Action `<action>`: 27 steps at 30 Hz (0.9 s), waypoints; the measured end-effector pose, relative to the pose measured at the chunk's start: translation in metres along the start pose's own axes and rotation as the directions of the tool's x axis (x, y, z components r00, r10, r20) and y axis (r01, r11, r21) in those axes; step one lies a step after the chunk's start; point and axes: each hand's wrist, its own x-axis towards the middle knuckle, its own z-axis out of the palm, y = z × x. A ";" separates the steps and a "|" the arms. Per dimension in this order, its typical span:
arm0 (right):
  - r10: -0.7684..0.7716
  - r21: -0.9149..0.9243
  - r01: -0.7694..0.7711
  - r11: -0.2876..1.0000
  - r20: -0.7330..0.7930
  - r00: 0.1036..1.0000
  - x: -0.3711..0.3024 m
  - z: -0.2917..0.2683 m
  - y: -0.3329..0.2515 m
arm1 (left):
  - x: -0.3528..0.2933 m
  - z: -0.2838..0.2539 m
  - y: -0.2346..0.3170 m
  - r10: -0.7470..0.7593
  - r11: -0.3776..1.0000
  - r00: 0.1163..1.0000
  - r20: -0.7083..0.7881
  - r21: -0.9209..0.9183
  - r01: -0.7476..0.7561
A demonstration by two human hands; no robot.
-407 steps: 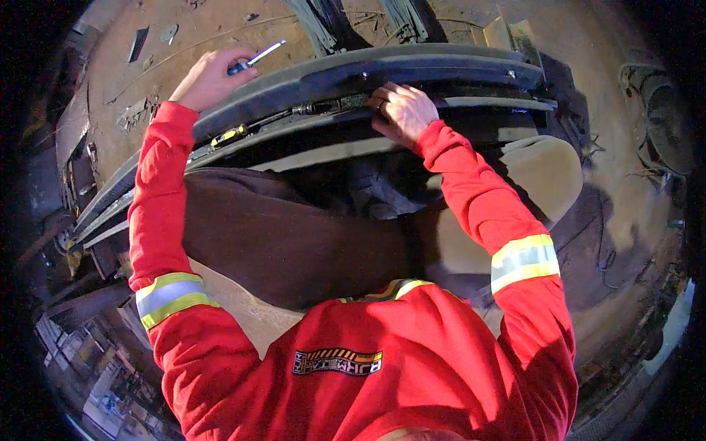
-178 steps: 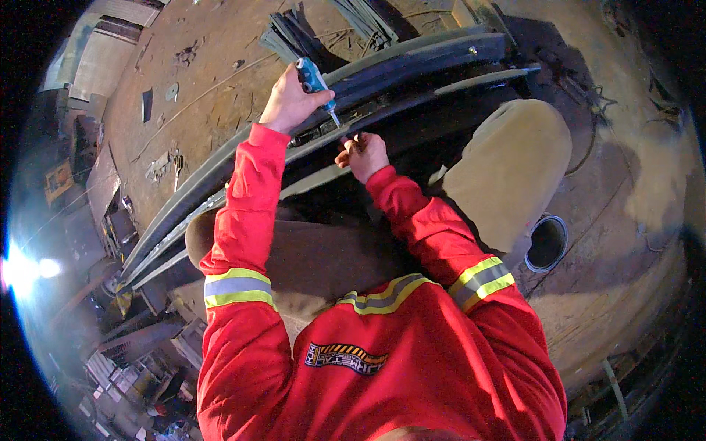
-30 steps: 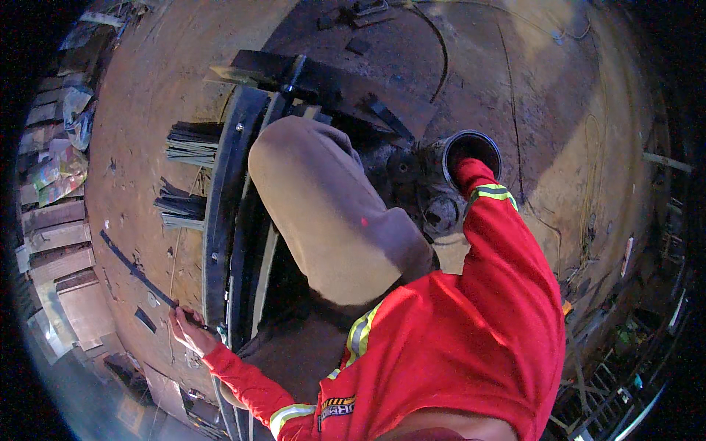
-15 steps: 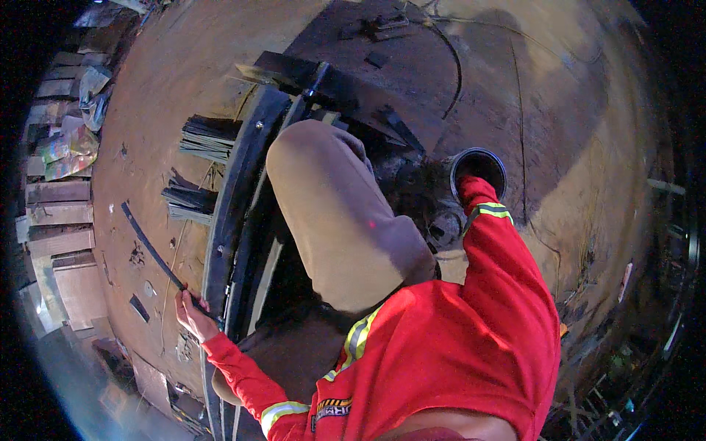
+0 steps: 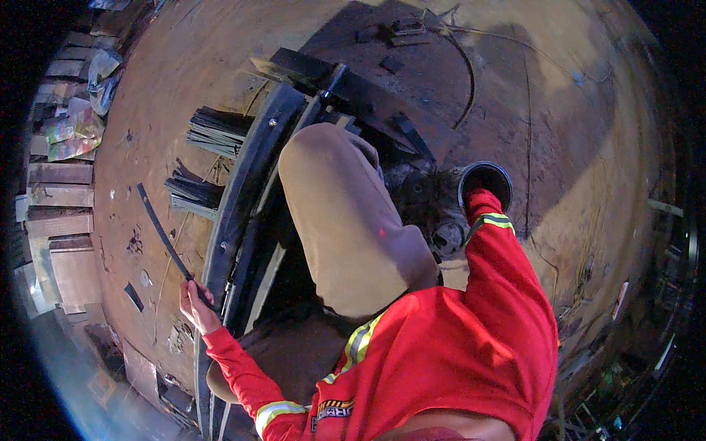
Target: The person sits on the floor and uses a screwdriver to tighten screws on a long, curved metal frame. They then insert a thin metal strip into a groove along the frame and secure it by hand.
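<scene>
My left hand (image 5: 194,305) is closed around the near end of a long, thin, dark metal strip (image 5: 158,228) that slants away over the dirt floor. That hand is next to a stack of long curved steel bars (image 5: 246,191) running under my bent knee (image 5: 346,213). My right sleeve (image 5: 489,220) reaches down into a round black container (image 5: 501,176). The right hand itself is hidden inside the container.
Two bundles of short dark flat bars (image 5: 217,131) (image 5: 193,195) lie left of the curved stack. Dark round metal parts (image 5: 423,195) sit beside the container. Stacked boards and bags (image 5: 62,184) line the far left. A thin cable (image 5: 467,81) curves across the floor ahead.
The view has shifted slightly. My left hand still holds the strip and has edged a little closer to the curved bars. My right arm stays in the black container.
</scene>
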 end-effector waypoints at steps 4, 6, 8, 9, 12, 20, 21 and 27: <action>0.008 0.002 -0.008 1.000 -0.001 1.000 -0.002 -0.002 -0.003 | -0.001 0.003 0.000 0.001 1.000 1.000 0.015 -0.008 -0.001; 0.019 0.005 -0.019 1.000 0.004 1.000 -0.002 -0.002 -0.005 | -0.001 0.004 0.002 0.004 1.000 1.000 0.008 -0.009 -0.004; 0.028 0.001 -0.028 1.000 0.001 1.000 -0.001 -0.007 -0.007 | 0.001 0.006 0.000 0.010 1.000 1.000 0.008 -0.024 -0.009; 0.035 0.003 -0.035 0.999 0.002 0.999 -0.004 -0.008 -0.006 | 0.003 0.004 -0.004 0.011 1.000 1.000 0.017 -0.028 -0.010; 0.078 0.009 -0.078 0.997 -0.006 0.997 -0.006 -0.014 0.001 | 0.003 0.007 -0.002 0.025 1.000 0.999 0.032 -0.009 -0.025; 0.237 0.063 -0.232 0.971 -0.090 0.967 -0.022 -0.060 -0.029 | -0.009 0.005 0.010 0.168 0.985 0.985 0.033 -0.051 -0.166; 0.236 0.172 -0.214 0.962 -0.116 0.965 -0.022 -0.070 -0.022 | -0.008 0.003 0.014 0.222 0.975 0.973 0.061 -0.029 -0.220; 0.139 0.898 0.394 -0.196 -0.372 0.918 -0.133 -0.208 -0.078 | -0.041 0.009 0.049 0.320 0.944 0.905 0.281 -0.179 -0.279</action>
